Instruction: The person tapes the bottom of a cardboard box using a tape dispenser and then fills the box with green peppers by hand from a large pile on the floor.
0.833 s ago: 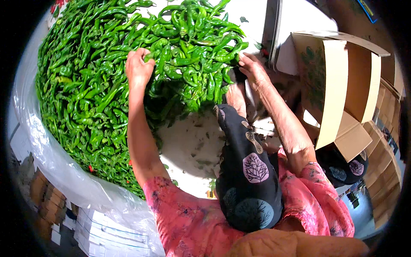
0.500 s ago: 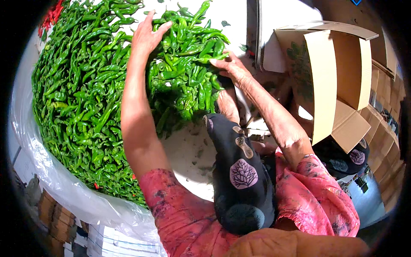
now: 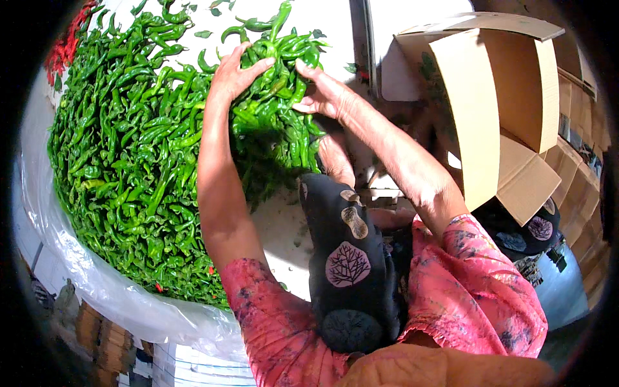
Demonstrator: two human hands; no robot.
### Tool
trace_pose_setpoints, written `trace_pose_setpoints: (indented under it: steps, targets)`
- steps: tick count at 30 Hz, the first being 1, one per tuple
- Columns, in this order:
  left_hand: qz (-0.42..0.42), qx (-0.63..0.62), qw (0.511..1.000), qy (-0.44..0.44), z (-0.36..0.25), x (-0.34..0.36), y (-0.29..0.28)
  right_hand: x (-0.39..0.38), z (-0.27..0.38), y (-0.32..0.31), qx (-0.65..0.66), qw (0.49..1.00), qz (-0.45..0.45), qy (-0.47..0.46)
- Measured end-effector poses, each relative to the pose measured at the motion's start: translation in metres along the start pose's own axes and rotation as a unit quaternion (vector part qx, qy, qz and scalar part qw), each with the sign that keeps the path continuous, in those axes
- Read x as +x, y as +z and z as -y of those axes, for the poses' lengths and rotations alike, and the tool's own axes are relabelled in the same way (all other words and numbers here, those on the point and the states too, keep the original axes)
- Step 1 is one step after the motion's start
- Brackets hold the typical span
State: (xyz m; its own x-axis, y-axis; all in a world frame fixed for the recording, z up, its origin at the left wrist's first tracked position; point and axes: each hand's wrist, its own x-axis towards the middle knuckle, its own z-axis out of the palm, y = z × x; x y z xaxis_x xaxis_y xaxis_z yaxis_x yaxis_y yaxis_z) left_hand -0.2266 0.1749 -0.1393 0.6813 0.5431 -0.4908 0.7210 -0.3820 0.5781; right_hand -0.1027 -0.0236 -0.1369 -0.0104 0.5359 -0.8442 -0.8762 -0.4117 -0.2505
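Note:
A bunch of long green chili peppers (image 3: 274, 97) is squeezed between my two hands at the near right of a big heap. My left hand (image 3: 233, 72) cups its left side, thumb apart from the fingers and resting over the peppers; some fingertips are hidden. From the right, my right hand (image 3: 327, 94) presses in with curved fingers and the thumb above them. One pepper (image 3: 280, 19) sticks up beyond the bunch. The wide green pepper heap (image 3: 122, 161) spreads to the left, on a white surface (image 3: 277, 235).
Red peppers (image 3: 62, 55) lie at the far left. Clear plastic sheeting (image 3: 148, 313) edges the heap. An open cardboard box (image 3: 471, 109) stands to my right, with more cardboard (image 3: 580, 193) beyond. My knee in dark patterned cloth (image 3: 351, 264) rises between my arms.
My hands have come closer together, pressing the peppers into a tighter bunch. The right hand has moved left, and the pepper seen at its fingertips no longer stands out. The view has shifted slightly.

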Motion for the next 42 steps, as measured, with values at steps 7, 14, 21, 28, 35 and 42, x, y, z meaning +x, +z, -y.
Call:
trace_pose_setpoints:
  steps: [7,14,21,28,35,42]
  targets:
    - [0.127,-0.104,0.985,-0.045,-0.022,-0.004,-0.005,-0.009,0.005,0.004,-0.074,0.996,-0.039,-0.030]
    - [0.092,-0.189,0.977,-0.043,-0.014,-0.021,0.013,-0.017,0.005,-0.001,-0.049,0.999,-0.011,-0.019]
    - [0.032,-0.335,0.941,0.035,-0.044,-0.087,0.021,-0.038,-0.020,0.020,-0.135,0.988,-0.021,-0.079]
    - [-0.080,-0.395,0.914,-0.039,-0.100,-0.159,0.004,-0.102,-0.011,0.036,-0.213,0.960,0.026,-0.183]
    - [-0.114,-0.362,0.911,0.159,-0.216,-0.213,-0.036,-0.240,0.033,0.026,-0.215,0.887,0.058,-0.406]
    - [-0.010,-0.281,0.842,0.460,-0.373,-0.185,-0.023,-0.379,0.071,-0.042,-0.110,0.856,-0.071,-0.500]
